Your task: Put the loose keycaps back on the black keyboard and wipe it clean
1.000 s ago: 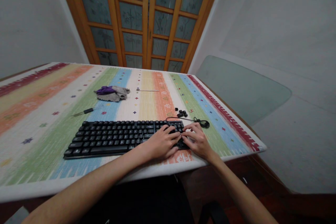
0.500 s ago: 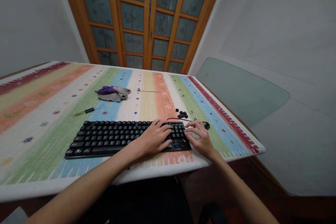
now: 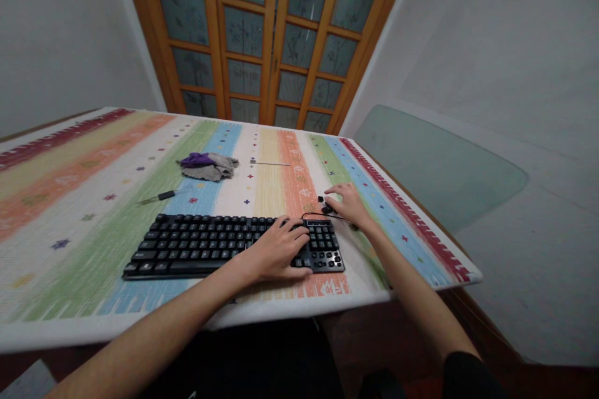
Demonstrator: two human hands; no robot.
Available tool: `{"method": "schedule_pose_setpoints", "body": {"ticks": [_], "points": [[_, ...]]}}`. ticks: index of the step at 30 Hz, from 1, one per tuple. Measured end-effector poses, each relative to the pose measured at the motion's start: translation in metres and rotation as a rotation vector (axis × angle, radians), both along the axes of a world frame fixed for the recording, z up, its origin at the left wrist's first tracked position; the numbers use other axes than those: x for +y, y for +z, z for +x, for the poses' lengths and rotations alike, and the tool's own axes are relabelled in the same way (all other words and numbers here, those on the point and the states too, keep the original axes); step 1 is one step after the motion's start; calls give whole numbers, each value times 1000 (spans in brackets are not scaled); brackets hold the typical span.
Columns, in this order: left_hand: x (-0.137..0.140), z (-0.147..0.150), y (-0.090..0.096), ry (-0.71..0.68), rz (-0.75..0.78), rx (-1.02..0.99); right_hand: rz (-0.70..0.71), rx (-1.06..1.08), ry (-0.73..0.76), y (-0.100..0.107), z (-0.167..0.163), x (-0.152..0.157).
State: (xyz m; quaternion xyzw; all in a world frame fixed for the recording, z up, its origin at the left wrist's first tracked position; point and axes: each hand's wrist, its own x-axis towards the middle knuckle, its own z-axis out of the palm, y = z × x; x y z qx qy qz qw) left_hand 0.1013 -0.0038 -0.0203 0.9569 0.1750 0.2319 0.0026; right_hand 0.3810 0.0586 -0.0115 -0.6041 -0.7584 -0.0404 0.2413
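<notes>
Two bare hands work at the right part of a black keyboard (image 3: 187, 243), which lies along the near edge of the table. Its keys carry pale legends, too small to read, and a light-edged strip (image 3: 318, 222) sits above the number pad (any lettering there is equally unreadable). At the near right corner, bare fittings (image 3: 327, 260) show among the keys.

The left hand (image 3: 279, 249) lies across the keyboard just left of the number pad, fingers spread and loosely bent, hiding the keys beneath. The right hand (image 3: 350, 204) is beyond the keyboard's far right corner, fingers curved down at some loose black keycaps (image 3: 326, 209); I cannot tell whether they grip one. That hand and wrist partly cover a thin black cable (image 3: 322, 214).

Farther left, a dark-handled tool (image 3: 166, 195) with thin wire prongs lies on the striped tablecloth (image 3: 70, 218). Beyond it sits a crumpled grey and purple cloth (image 3: 218, 168), with a slender rod (image 3: 271, 164) to its right.
</notes>
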Motion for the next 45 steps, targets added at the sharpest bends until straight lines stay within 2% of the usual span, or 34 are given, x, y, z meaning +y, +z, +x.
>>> {"method": "schedule_pose_setpoints", "body": {"ticks": [4,9,15,20,25,30,35,45], "points": [[-1,0,1,-21,-8,5,-81,-44,-22,-7,-4,21],[-1,1,1,-19,-19,12,-166,-80,4,-11,-11,30],[2,3,-1,-45,-29,-3,-129,-13,11,0,-14,26],[3,4,-2,-47,-28,-6,-102,88,103,14,-18,-2],[2,3,0,-50,-19,2,-87,383,286,19,-24,-49],[0,4,2,-39,-24,-63,-167,597,359,9,-30,-87],[-1,7,3,-37,-13,-163,-199,770,366,-6,-36,-109],[0,9,-1,-30,80,-333,-200,812,465,-17,-46,-129]]}}
